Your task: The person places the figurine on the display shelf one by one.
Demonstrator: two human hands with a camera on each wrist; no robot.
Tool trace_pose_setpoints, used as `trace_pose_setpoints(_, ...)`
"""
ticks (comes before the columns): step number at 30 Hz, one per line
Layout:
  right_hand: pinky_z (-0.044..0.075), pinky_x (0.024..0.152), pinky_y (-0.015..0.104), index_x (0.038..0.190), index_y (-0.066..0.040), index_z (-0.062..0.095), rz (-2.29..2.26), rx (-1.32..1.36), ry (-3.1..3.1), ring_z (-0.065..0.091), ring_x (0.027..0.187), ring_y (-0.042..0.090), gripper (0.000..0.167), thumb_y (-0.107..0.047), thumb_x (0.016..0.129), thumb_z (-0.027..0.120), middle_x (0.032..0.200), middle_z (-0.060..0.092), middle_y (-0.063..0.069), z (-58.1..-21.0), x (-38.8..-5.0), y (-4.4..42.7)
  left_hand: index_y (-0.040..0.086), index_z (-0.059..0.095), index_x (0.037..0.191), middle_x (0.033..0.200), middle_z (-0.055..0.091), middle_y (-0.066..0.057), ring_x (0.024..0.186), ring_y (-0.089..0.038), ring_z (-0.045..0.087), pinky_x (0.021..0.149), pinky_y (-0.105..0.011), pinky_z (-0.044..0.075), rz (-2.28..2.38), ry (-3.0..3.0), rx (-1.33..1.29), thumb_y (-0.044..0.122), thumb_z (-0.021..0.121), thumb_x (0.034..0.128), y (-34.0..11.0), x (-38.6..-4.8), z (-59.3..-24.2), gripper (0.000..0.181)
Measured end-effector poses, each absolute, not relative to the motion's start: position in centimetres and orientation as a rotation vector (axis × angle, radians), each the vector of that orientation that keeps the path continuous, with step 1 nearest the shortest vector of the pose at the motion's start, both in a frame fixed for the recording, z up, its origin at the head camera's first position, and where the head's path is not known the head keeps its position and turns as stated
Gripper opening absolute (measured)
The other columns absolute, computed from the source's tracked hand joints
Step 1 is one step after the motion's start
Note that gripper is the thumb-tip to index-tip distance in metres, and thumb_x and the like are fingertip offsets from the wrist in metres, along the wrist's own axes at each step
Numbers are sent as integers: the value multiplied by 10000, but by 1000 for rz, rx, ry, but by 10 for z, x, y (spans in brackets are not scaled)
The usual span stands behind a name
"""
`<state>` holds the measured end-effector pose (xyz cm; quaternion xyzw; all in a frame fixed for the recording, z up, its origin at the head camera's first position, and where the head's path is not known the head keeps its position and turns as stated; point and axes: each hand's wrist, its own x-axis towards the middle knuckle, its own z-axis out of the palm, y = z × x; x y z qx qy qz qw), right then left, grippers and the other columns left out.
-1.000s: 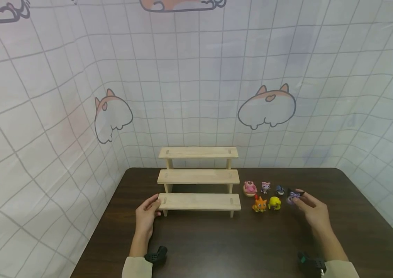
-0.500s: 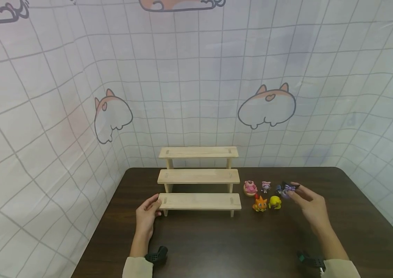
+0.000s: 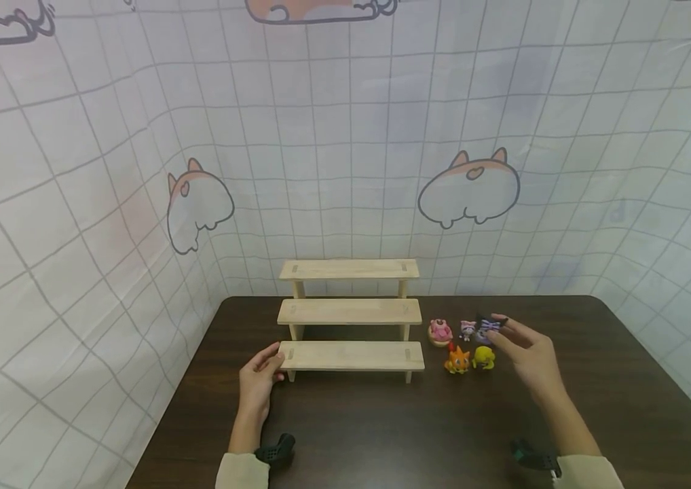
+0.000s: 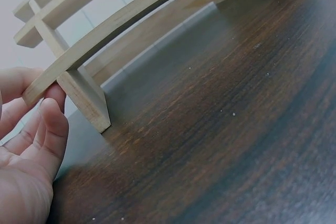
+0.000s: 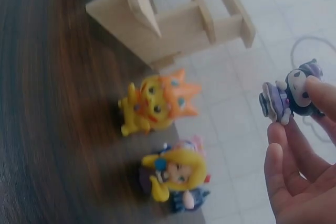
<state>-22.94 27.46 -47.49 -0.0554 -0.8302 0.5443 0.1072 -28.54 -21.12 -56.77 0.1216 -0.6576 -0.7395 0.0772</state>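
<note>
Pale, bare wood identifies the three-step stand (image 3: pixel 351 355) in the head view; it stands toward the far edge of the dark wood-grain table (image 3: pixel 382 424). Behind it, note the white sheet (image 3: pixel 321 170), printed with a grey grid and two whole cartoon animals (image 3: pixel 469 191); a faint letter-like mark at its right is too pale to read. Your left hand (image 3: pixel 256 382) pinches the left end of the lowest step. Your right hand (image 3: pixel 531 356) holds the purple-and-black figurine (image 3: pixel 484 331) between thumb and fingers. Count four more figurines, all right of the stand: the small pink-and-white figurine (image 3: pixel 467 330), the pink figurine (image 3: pixel 440 333), the orange figurine (image 3: pixel 457 361) and the yellow figurine (image 3: pixel 483 357). In the left wrist view, your fingers (image 4: pixel 53 121) grip the board end from above and below, beside one leg; pale specks dot the table. In the right wrist view, your fingertips (image 5: pixel 278 135) pinch the purple-and-black figurine at head and base, off the table. Locate the dark blue figurine (image 5: pixel 190 201) just beside the yellow figurine, making six figurines altogether.
</note>
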Motion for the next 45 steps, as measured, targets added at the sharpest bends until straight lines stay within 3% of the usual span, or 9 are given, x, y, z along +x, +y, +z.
trace_pose_setpoints(5, 480, 844, 79, 1413, -141, 622, 1636, -116, -2425, 570, 1073, -72, 570, -478, 959, 691, 1446, 591, 204, -473, -231, 261, 33, 664, 1335, 1067, 746, 19, 750, -66, 638, 650, -213, 558, -2225, -1958, 352, 143, 727, 964, -211, -285, -569, 393)
trace_pose_setpoints(10, 535, 956, 212, 1426, -147, 611, 1676, -77, -2414, 637, 1189, 119, 588, -490, 955, 692, 1442, 604, 178, -469, -235, 245, 43, 668, 1332, 1081, 742, 20, 770, -65, 640, 651, -214, 558, -2223, -1952, 359, 129, 716, 969, -211, -284, -568, 376)
trace_pose_setpoints(15, 538, 1029, 361, 1428, -162, 611, 1674, -17, -2426, 577, 1324, 329, 579, -486, 955, 694, 1454, 601, 153, -463, -239, 230, 46, 672, 1328, 1096, 739, 9, 753, -69, 644, 649, -213, 563, -2213, -1946, 361, 122, 714, 969, -211, -285, -567, 370)
trace_pose_setpoints(19, 535, 934, 190, 1404, -154, 631, 1717, 23, -2408, 573, 1327, 317, 562, -466, 944, 717, 1440, 613, 140, -461, -246, 217, 49, 670, 1332, 1107, 734, -9, 730, -76, 645, 649, -216, 565, -2207, -1949, 353, 129, 718, 968, -211, -285, -568, 376)
trace_pose_setpoints(22, 540, 893, 168, 1387, -161, 646, 1724, 49, -2406, 611, 1272, 278, 551, -464, 935, 731, 1401, 643, 142, -461, -250, 208, 54, 670, 1334, 1120, 730, -23, 729, -79, 643, 653, -217, 565, -2213, -1951, 351, 141, 721, 968, -211, -286, -568, 380)
trace_pose_setpoints(30, 599, 825, 240, 1388, -144, 648, 1864, 147, -2359, 721, 1027, 119, 519, -366, 932, 762, 1332, 677, 195, -454, -262, 182, 53, 669, 1336, 1130, 726, -40, 733, -78, 645, 655, -213, 564, -2222, -1959, 351, 161, 728, 966, -212, -286, -569, 390)
trace_pose_setpoints(33, 600, 820, 278, 1375, -171, 662, 1860, 164, -2372, 709, 1059, 170, 512, -386, 923, 768, 1323, 685, 180, -450, -266, 170, 61, 671, 1335, 1132, 723, -47, 740, -79, 646, 658, -212, 563, -2219, -1961, 350, 161, 724, 969, -212, -286, -569, 383)
trace_pose_setpoints(40, 561, 1005, 457, 1352, -185, 682, 1818, 310, -2382, 661, 1217, 299, 464, -351, 927, 770, 1305, 703, 130, -447, -277, 141, 74, 676, 1331, 1158, 723, -59, 767, -82, 639, 665, -211, 562, -2192, -1977, 363, 172, 717, 975, -210, -285, -568, 371)
trace_pose_setpoints(45, 581, 947, 391, 1330, -167, 695, 1878, 326, -2358, 692, 1159, 279, 426, -293, 931, 773, 1274, 718, 141, -446, -286, 116, 71, 678, 1328, 1170, 725, -68, 793, -77, 647, 664, -209, 561, -2193, -1969, 362, 169, 715, 976, -211, -285, -569, 367)
